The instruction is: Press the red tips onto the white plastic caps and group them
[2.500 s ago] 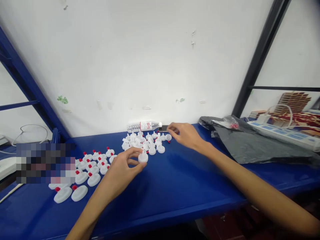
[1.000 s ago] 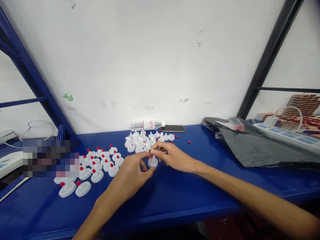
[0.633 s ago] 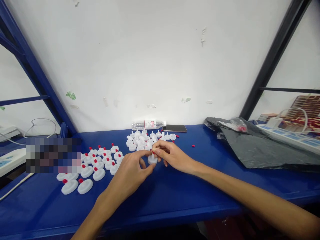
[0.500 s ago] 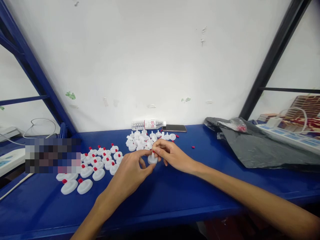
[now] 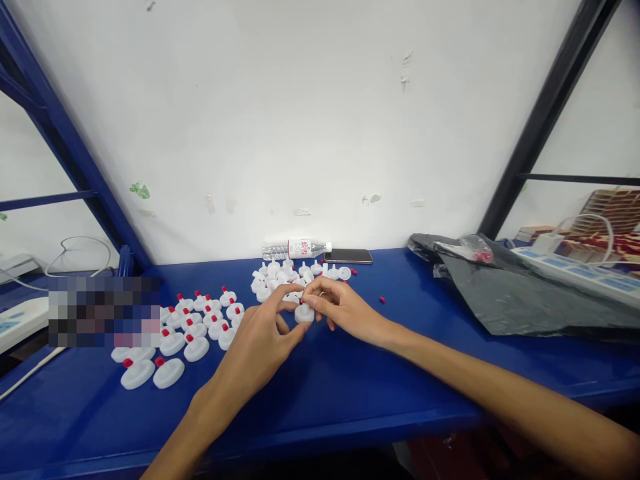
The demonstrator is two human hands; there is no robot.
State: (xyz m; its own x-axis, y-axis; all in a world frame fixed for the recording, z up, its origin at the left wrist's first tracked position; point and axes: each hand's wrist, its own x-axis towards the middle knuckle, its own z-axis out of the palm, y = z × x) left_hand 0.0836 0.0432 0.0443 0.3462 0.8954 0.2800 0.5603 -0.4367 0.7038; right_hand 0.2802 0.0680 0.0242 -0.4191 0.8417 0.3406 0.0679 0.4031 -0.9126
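Over the blue table [image 5: 320, 407], the left hand [image 5: 266, 333] holds 1 white disc-shaped piece [image 5: 304, 315] between thumb and fingers. The right hand [image 5: 343, 307] pinches at its tip, where a red cap [image 5: 301, 301] shows (mostly hidden by fingers). Behind lie clustered white pieces [image 5: 273, 269], a bottle [image 5: 300, 249] and a phone [image 5: 349, 256]; red-capped pieces [image 5: 197, 349] stand to the left, 1 loose red cap [image 5: 383, 300] to the right.

White piece [image 5: 304, 315], small, with a rounded, broad base lowermost, held roughly upright between the left hand [image 5: 263, 337] and the right hand [image 5: 345, 310]; upper part largely hidden. Red cap [image 5: 301, 303], at its top, shows only as a sliver; its seating cannot be determined.
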